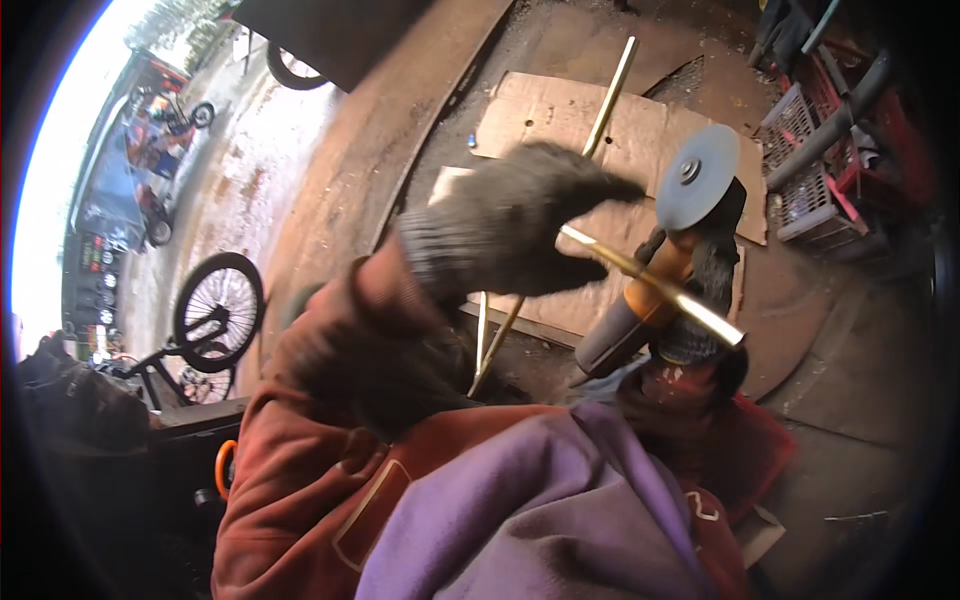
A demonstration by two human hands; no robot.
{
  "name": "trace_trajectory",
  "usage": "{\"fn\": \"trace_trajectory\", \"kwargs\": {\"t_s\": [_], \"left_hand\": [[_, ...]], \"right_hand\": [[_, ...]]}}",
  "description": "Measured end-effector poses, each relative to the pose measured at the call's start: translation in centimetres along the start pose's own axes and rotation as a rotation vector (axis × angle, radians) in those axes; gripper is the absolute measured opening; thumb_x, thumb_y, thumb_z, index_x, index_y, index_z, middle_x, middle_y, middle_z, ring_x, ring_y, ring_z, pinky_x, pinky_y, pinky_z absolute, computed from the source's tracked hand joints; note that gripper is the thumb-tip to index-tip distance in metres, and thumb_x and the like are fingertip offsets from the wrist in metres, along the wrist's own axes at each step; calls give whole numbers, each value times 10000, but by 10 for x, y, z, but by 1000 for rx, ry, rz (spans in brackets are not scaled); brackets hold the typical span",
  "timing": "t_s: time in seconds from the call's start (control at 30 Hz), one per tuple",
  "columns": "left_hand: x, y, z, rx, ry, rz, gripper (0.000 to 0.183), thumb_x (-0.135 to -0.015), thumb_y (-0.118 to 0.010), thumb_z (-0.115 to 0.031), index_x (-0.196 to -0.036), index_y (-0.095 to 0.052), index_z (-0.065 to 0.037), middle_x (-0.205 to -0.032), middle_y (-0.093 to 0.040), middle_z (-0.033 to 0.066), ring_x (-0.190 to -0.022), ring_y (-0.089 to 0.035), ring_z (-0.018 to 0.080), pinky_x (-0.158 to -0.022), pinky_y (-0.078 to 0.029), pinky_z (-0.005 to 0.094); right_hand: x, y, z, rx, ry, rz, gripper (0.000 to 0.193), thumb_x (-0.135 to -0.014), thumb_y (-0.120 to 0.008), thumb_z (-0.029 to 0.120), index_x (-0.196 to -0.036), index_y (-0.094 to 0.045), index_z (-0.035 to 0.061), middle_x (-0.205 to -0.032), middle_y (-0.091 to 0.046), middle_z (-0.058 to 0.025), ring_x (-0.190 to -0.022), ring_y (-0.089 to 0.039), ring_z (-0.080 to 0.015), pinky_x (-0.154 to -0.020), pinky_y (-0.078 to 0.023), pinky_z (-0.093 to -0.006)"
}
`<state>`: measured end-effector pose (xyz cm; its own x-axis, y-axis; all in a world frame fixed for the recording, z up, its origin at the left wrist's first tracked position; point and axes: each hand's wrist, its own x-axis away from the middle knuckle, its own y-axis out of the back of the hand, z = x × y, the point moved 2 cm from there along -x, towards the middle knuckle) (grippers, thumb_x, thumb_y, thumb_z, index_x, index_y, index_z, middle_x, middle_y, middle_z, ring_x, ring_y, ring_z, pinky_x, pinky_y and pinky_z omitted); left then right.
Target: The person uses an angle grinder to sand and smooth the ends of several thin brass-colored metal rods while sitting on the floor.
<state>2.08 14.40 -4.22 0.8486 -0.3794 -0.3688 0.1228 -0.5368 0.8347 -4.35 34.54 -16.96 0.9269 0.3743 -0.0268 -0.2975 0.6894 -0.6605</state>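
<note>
My left hand (500, 215), in a dark knitted work glove, reaches in with fingers and thumb spread apart. A short gold-coloured metal tube (690, 303) slants across the gap between them, one end near the thumb and the other pointing toward my right wrist. The fingers are not closed round it. My right hand (713, 265), gloved too and partly hidden behind the tube, grips an angle grinder (625, 325) with an orange and grey body. Its pale grey disc (697, 178) faces up and left. Beneath my left hand runs a long gold-coloured tube (612, 95).
Flat cardboard (550, 100) covers part of the dirty floor. Plastic crates (800, 150) and grey pipes (835, 125) stand at the far right. A purple cloth (530, 500) drapes my lap. To the left are a bicycle wheel (220, 310) and a bright yard with motorcycles (165, 125).
</note>
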Motion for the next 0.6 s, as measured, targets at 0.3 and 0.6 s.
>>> {"fn": "trace_trajectory", "kwargs": {"t_s": [0.3,0.6], "left_hand": [[78,-155,13,200,235,284,537,-754,-752,-214,-1270,-646,-106,-1284,-637,205,-1274,-570,364,-1082,-423,519],[98,-110,-7,411,365,222,292,-920,-638,-336,-837,-703,-64,-729,-669,153,-719,-676,340,-673,-523,440]], "right_hand": [[-24,2,12,10,97,-25,549,-981,-547,532,-1193,-549,25,-781,-619,-129,-616,-622,-261,-562,-567,-388],[-27,0,12,108,159,58,550,-927,-631,470,-1182,-547,-11,-816,-626,-168,-656,-657,-293,-584,-584,-410]]}}
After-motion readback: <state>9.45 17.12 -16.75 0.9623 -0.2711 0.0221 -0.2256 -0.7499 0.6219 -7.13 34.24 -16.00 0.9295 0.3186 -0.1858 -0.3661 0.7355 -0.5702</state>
